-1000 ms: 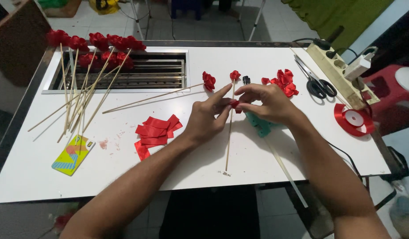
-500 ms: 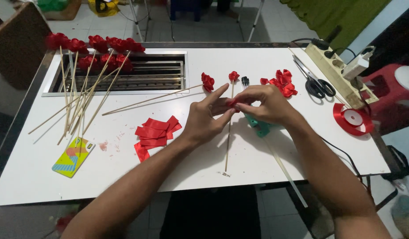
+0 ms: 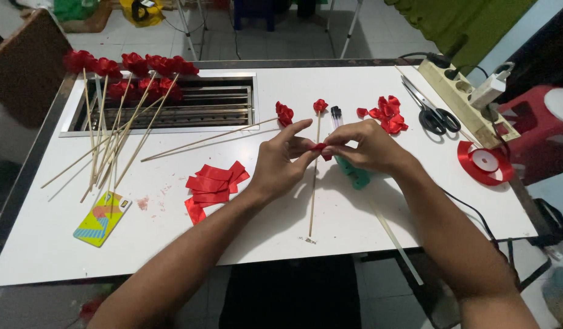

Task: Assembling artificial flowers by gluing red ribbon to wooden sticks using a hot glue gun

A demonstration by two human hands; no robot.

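Left hand (image 3: 281, 167) and right hand (image 3: 370, 146) brought together above the white surface (image 3: 263, 237), fingertips nearly closed in a pinch on a small red ribbon piece (image 3: 320, 148) held between both sets of fingers. Left index finger extended upward, thumb and middle finger pressed on the ribbon; right fingers curled over its other end. Thin wooden stick (image 3: 314, 176) directly under the fingers, running toward the body, a small red bud (image 3: 320, 105) at its far tip; whether the fingers also grip the stick cannot be told. Ribbon judged very light, soft, limp and glossy, likely slippery satin, easily creased; best taken at the edges or at a fold with fingertip pressure only. Stick judged light, stiff, slender, liable to snap if bent; hold near the bud end. To the left of the fingers: pile of flat cut ribbon strips (image 3: 213, 186), smooth and shiny; further left, bundle of finished red roses on sticks (image 3: 126, 76) over a metal grille (image 3: 190, 103), and a colourful card (image 3: 102, 218). Beyond the fingers: lighter (image 3: 336, 116), loose red petals (image 3: 386, 114). To the right: black scissors (image 3: 432, 113), red ribbon spool (image 3: 484, 162), power strip (image 3: 458, 100). Green glue gun (image 3: 353, 175) partly hidden beneath the right hand.
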